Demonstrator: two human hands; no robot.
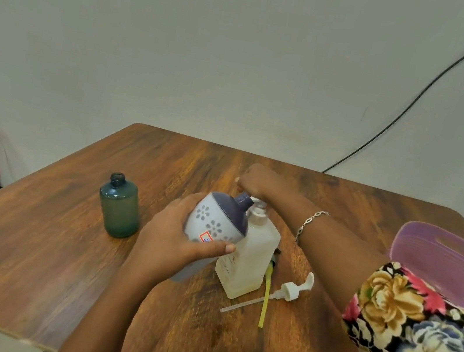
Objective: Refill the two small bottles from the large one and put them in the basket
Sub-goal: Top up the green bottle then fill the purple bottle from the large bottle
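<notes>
My left hand [170, 242] grips a small white bottle with a grey flower pattern and a dark blue top [216, 222], tilted so its open neck points at the pump of the large pale-yellow bottle [247, 258]. The large bottle stands upright in the middle of the table. My right hand [257, 181] sits curled on top of its white pump head [258, 203]. A second small bottle, teal and capless [119, 207], stands upright to the left. The purple basket [448, 267] is at the right, partly behind my floral sleeve.
A loose white pump with its long tube [286, 292] and a yellow-green tube [266, 295] lie on the wooden table [30, 234] just right of the large bottle. A black cable runs down the wall behind. The table's left edge drops off near the teal bottle.
</notes>
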